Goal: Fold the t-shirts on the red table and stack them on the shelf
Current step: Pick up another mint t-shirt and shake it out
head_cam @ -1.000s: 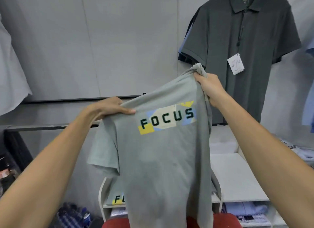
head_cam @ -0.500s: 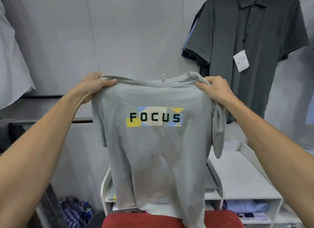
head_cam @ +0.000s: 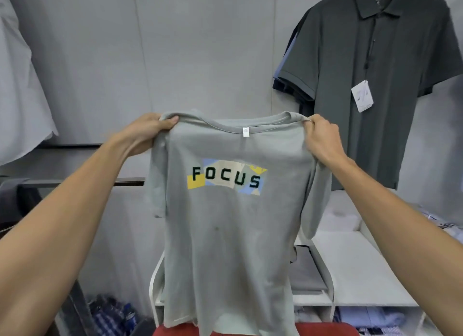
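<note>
A grey-green t-shirt [head_cam: 230, 235] with a "FOCUS" print hangs upright in front of me, its hem just above the red table [head_cam: 325, 329]. My left hand [head_cam: 147, 131] grips its left shoulder seam. My right hand [head_cam: 322, 137] grips the right shoulder, fabric bunched in the fingers. The neck label faces me. Behind the shirt stands a white shelf [head_cam: 355, 273]; a folded grey garment [head_cam: 304, 273] lies on it at the shirt's right edge. The shirt hides most of the table and part of the shelf.
A dark grey polo shirt [head_cam: 370, 80] with a white tag hangs on the wall at upper right. A pale shirt [head_cam: 17, 85] hangs at far left. Folded shirts [head_cam: 370, 318] fill the shelf's lower compartments. Checked clothes [head_cam: 107, 315] lie on the floor at lower left.
My left hand has risen from mid-shirt to the left shoulder, and both hands have spread apart. The shirt went from tilted and bunched to hanging level and open.
</note>
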